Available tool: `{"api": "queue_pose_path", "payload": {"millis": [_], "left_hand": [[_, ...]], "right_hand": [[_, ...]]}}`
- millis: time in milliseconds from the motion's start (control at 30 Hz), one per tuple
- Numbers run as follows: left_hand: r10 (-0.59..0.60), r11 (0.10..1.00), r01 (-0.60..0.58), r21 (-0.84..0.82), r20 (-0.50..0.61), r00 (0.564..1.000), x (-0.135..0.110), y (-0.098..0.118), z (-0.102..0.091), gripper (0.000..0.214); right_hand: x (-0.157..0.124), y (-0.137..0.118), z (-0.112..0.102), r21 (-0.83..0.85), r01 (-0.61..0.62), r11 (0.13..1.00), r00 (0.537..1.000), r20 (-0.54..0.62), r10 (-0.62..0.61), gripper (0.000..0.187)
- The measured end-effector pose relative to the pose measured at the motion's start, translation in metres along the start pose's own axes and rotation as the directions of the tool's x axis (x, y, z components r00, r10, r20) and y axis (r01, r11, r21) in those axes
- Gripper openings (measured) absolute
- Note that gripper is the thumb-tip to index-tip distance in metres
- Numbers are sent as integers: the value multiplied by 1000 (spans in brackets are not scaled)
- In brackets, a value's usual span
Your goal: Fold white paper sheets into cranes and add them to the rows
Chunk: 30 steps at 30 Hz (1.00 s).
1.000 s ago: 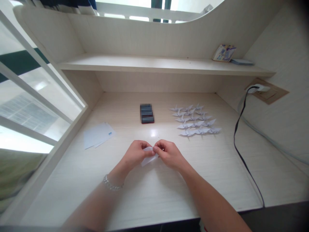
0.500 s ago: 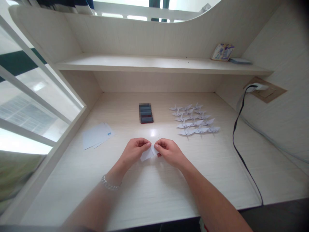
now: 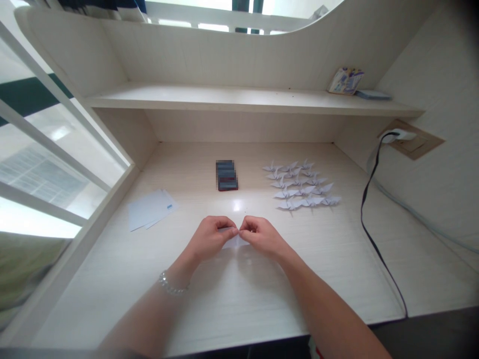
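Observation:
A small folded white paper [image 3: 234, 242] sits between my two hands just above the desk [image 3: 239, 294]. My left hand [image 3: 208, 238] pinches its left end with thumb and forefinger. My right hand [image 3: 262, 237] pinches the right end the same way. The fingertips of both hands nearly meet over the paper, which they mostly hide. A bead bracelet [image 3: 170, 285] is on my left wrist.
Several folded white paper cranes [image 3: 301, 187] lie in rows at the right. A dark phone [image 3: 226, 175] lies at the middle back. Blank paper sheets [image 3: 149, 209] lie at the left. A black cable [image 3: 368, 214] runs from a wall socket [image 3: 400, 135] over the desk's right side.
My hands have drawn closer together, and the paper has dropped lower between them, with less of it showing now.

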<state>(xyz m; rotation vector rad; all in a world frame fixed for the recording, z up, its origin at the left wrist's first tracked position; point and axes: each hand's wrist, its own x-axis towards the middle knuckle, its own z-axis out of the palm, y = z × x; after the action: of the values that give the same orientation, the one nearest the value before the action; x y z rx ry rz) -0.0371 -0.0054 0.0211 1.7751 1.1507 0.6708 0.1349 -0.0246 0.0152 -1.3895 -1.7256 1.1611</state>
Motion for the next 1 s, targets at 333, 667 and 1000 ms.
{"api": "queue_pose_path", "payload": {"millis": [333, 667, 1000], "left_hand": [[-201, 965, 179, -193, -97, 975, 3, -9, -25, 22], [-114, 987, 106, -120, -63, 991, 1, -5, -18, 21], [-160, 969, 140, -205, -85, 983, 3, -8, -22, 19]], "right_hand": [[0, 11, -13, 196, -102, 975, 993, 71, 90, 7], [-1, -3, -11, 149, 4, 989, 999, -45, 3, 13], [0, 13, -16, 128, -65, 990, 997, 56, 59, 8]]}}
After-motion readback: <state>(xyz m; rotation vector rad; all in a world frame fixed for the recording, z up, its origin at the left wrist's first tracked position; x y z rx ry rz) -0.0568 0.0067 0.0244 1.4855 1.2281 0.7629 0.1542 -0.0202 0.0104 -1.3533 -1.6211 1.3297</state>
